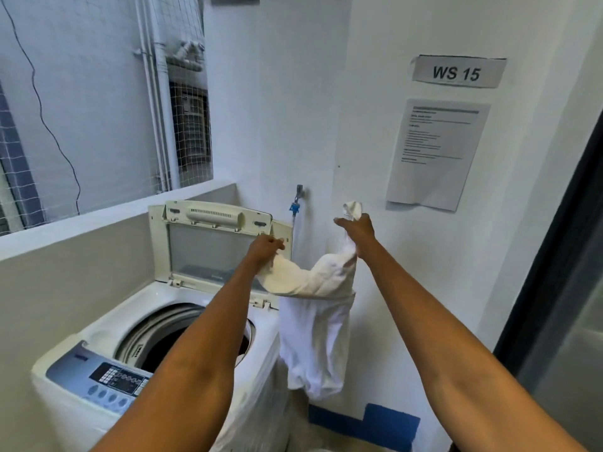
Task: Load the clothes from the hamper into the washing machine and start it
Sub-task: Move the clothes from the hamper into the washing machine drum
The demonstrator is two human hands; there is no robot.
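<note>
Both hands (357, 228) hold up a crumpled white garment (313, 314)

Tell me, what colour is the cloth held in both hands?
The cloth is plain white, with no pattern; the head view shows it best.

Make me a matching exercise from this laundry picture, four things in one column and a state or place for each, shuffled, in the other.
1. white garment
2. washer lid
3. control panel
4. WS 15 sign

A. stuck on the wall
B. propped open
C. held up by both hands
D. on the washer's near edge

Pairs: 1-C, 2-B, 3-D, 4-A
</note>
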